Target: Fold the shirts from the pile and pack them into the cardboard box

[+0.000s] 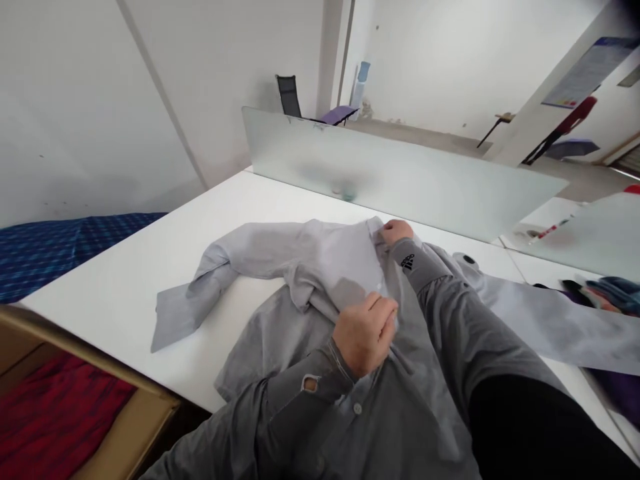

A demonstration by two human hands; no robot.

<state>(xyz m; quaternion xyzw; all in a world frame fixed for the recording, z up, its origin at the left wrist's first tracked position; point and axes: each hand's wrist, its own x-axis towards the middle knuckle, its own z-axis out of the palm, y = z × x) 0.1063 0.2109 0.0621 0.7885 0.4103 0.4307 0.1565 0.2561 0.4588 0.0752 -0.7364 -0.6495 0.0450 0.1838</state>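
Note:
A light grey button-up shirt (345,253) lies spread on the white table (200,213), one sleeve stretched to the left and the other to the right. Its front bunches in folds near the middle, and a white button shows low on the front edge. My left hand (365,333) is closed in a fist on the front edge of the shirt, about mid-chest. Farther up, my right hand (397,232) pinches the shirt near the collar; its fingertips are partly hidden. My right forearm lies over part of the shirt's right side.
A frosted glass divider (400,187) runs along the table's far edge. A cardboard box (135,427) with red cloth stands at lower left, and blue checked fabric (90,247) lies beyond the table's left side. Several folded dark clothes (610,293) lie at right. A round black object (469,259) sits behind my right arm.

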